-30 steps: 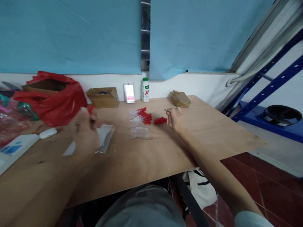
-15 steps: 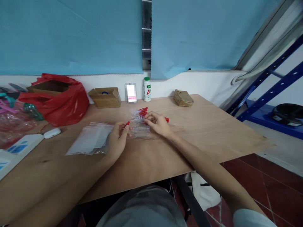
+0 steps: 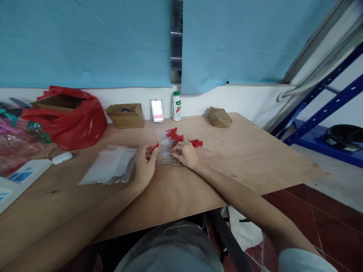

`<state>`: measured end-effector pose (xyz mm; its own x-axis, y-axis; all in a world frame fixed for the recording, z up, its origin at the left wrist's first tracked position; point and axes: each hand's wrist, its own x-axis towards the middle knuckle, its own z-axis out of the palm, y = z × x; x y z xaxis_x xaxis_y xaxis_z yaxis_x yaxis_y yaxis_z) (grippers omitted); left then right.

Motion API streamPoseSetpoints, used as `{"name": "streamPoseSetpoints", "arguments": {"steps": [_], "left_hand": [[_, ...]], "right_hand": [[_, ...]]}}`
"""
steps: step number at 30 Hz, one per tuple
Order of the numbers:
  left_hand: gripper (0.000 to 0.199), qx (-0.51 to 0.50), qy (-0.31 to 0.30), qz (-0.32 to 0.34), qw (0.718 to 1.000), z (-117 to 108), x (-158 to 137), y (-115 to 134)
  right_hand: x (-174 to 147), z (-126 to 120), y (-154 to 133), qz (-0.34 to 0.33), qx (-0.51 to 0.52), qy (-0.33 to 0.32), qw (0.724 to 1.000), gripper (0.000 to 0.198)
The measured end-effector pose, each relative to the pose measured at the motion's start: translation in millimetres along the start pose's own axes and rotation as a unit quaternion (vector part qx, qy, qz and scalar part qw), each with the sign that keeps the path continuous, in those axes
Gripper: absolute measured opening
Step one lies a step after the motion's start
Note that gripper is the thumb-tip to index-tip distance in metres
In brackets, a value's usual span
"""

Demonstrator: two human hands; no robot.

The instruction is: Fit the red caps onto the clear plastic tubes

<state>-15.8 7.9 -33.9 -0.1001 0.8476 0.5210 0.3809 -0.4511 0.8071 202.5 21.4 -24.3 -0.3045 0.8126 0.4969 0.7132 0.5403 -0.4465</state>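
Red, short and narrow, a plastic cap [image 3: 155, 147] sits pinched in the left hand [image 3: 145, 162] near mid-frame, while the right hand [image 3: 187, 154], its grip impossible to tell, curls over slim clear tubes [image 3: 165, 160] at centre, seemingly singling one out, which calls for a light fingertip pinch.

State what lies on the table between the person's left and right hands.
In the head view, thin clear sticks lie between the left hand, which holds a red piece, and the right hand.
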Motion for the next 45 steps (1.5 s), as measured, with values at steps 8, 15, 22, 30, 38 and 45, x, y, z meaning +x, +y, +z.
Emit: {"name": "streamPoseSetpoints", "arguments": {"steps": [8,15,22,30,38,45], "left_hand": [[0.028,-0.034,-0.026,-0.011,0.999,2.3,-0.3,4.5],[0.025,0.017,-0.053,0.026,0.998,16.0,4.5,13.6],[0.021,0.04,-0.082,0.078,0.993,30.7,10.0,20.5],[0.017,0.032,-0.104,0.085,0.99,28.6,3.9,28.7],[0.012,0.017,-0.056,0.067,0.996,25.8,6.9,21.9],[0.011,0.003,-0.048,0.039,0.998,26.4,8.8,17.7]], "right_hand": [[-1.4,-3.4,-6.0,0.006,-0.03,-0.016,0.999,0.012],[-0.5,-18.5,-12.3,-0.042,0.106,0.042,0.993,0.042],[-1.4,-30.3,-11.8,-0.022,0.197,0.045,0.979,0.015],[11.1,-48.4,14.6,0.085,0.365,0.118,0.919,0.021],[2.2,-93.0,111.7,0.304,0.0,0.159,0.939,0.027],[-6.2,-86.3,118.1,0.332,-0.079,0.002,0.94,0.02]]}}
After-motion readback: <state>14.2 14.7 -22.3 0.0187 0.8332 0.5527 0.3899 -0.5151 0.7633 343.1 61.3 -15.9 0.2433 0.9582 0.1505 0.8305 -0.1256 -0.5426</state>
